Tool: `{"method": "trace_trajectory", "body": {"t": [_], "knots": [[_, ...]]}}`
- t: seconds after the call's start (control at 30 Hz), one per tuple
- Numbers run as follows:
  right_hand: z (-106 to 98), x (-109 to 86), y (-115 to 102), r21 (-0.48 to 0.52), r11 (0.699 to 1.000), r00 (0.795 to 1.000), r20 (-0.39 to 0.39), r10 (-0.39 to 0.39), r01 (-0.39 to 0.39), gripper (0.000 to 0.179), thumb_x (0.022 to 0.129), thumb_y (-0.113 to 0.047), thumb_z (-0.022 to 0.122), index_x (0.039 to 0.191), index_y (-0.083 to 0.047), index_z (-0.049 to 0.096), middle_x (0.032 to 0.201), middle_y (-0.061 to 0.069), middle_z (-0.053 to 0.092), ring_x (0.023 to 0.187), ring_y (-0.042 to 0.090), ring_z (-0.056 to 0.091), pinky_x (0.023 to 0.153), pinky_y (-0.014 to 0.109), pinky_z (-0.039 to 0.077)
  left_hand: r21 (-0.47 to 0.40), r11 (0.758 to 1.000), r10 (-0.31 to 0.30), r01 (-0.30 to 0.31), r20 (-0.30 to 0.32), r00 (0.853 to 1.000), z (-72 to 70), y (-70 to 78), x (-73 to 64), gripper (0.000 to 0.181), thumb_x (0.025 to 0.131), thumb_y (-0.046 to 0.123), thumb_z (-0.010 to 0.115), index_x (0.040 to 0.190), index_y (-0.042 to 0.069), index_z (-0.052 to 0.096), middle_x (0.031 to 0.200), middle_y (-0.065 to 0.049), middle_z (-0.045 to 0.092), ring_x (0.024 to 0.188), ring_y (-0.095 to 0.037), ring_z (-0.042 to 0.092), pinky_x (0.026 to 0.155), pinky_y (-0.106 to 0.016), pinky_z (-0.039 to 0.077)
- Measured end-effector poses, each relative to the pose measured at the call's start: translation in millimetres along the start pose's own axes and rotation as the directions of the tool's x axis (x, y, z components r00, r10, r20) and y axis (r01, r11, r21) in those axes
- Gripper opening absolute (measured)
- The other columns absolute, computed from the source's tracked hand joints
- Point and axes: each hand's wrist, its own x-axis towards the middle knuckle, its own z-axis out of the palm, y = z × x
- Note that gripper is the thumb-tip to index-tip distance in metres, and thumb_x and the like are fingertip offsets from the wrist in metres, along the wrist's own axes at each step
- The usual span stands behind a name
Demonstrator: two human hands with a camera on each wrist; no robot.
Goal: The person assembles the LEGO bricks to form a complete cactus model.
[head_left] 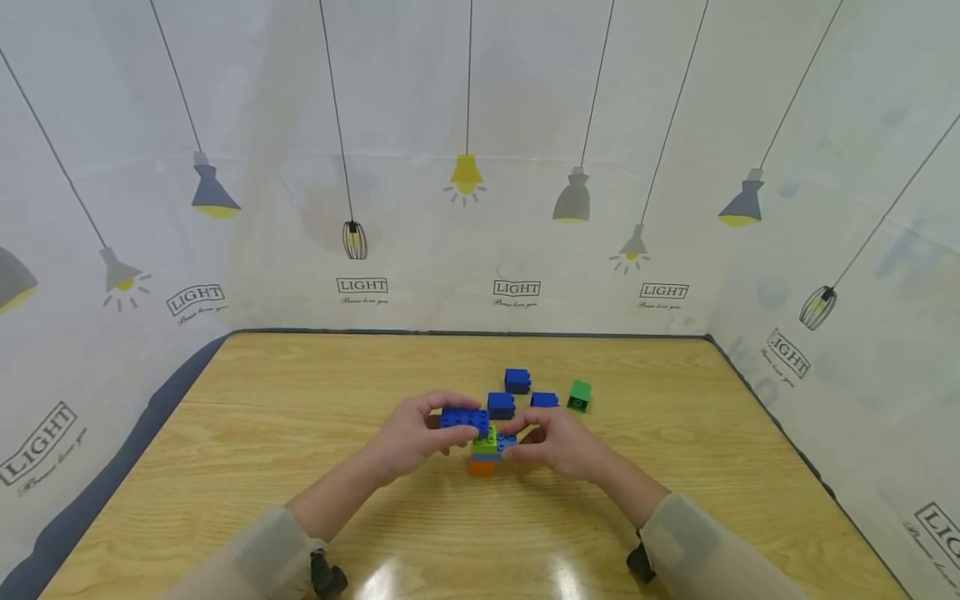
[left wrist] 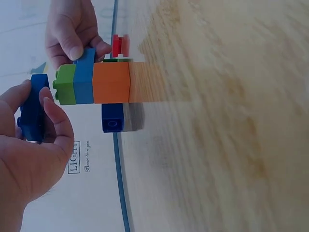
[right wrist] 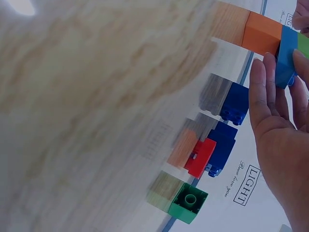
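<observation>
My left hand (head_left: 414, 439) holds a dark blue studded brick (head_left: 463, 419) between thumb and fingers, just left of a small stack. In the left wrist view this brick (left wrist: 34, 107) stays apart from the stack's studded top. The stack has an orange brick (left wrist: 112, 83) at the bottom, a lighter blue brick (left wrist: 84, 81) in the middle and a lime green brick (left wrist: 65, 84) on top. The lighter blue brick sticks out to the right, and my right hand (head_left: 562, 443) pinches that end between thumb and fingers. Part of the stack is hidden behind the hands in the head view.
Beyond the stack lie several dark blue bricks (head_left: 517, 381) on the wooden table (head_left: 337, 371). A green brick (head_left: 580, 396) rests to their right. In the right wrist view a red piece (right wrist: 200, 158) sits beside a blue brick (right wrist: 223, 145). A printed curtain (head_left: 420, 250) surrounds the table.
</observation>
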Motion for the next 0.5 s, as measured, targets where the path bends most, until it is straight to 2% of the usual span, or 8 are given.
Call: {"method": "trace_trajectory", "body": {"t": [0.27,0.5], "knots": [[-0.2,0.1,0.9,0.001,1.000,1.000,0.009,-0.007,0.007,0.027,0.101,-0.022,0.082,0.125,-0.010,0.077,0.125,0.013,0.071,0.101,0.020,0.078,0.086,0.033,0.067,0.005,1.000,-0.019,0.019,0.000,1.000,7.1,-7.3,2.7,0.035,0.101,0.029,0.083,0.133,0.018,0.076,0.129,-0.008,0.074,0.094,-0.019,0.070,0.081,-0.036,0.061],[-0.3,-0.1,0.6,0.005,1.000,1.000,0.006,0.004,-0.004,0.027,0.101,-0.022,0.082,0.125,-0.010,0.077,0.126,0.013,0.072,0.099,0.020,0.077,0.084,0.031,0.067,0.000,1.000,-0.004,0.004,0.018,1.000,9.4,-11.8,3.2,0.036,0.102,0.030,0.081,0.136,0.018,0.076,0.133,-0.010,0.073,0.094,-0.020,0.072,0.084,-0.038,0.063]]}}
